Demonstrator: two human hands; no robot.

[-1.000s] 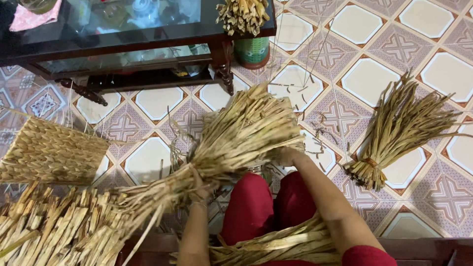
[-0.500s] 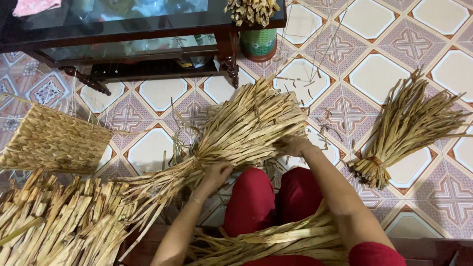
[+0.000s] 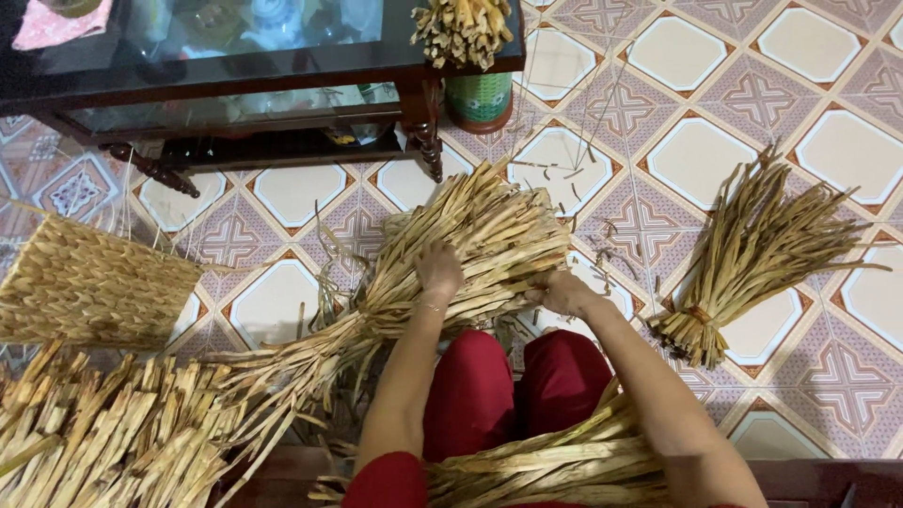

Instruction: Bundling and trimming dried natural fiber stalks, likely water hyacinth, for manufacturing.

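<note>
A large sheaf of dried straw-coloured stalks (image 3: 470, 249) lies slantwise on the tiled floor in front of my red-clad knees (image 3: 513, 386). My left hand (image 3: 438, 270) rests on top of the sheaf near its middle, fingers curled into the stalks. At the sheaf's right edge my right hand (image 3: 562, 292) grips some of the stalks. More loose stalks (image 3: 546, 461) lie across my lap.
A woven straw basket (image 3: 85, 282) lies at the left, above a heap of stalks (image 3: 103, 442). A tied bundle (image 3: 752, 254) lies at the right. A dark glass-topped table (image 3: 235, 66) stands at the back, beside a green pot (image 3: 480, 94) holding stalks.
My left hand has moved up from the sheaf's narrow lower part onto its middle. The right hand has stayed at the right edge.
</note>
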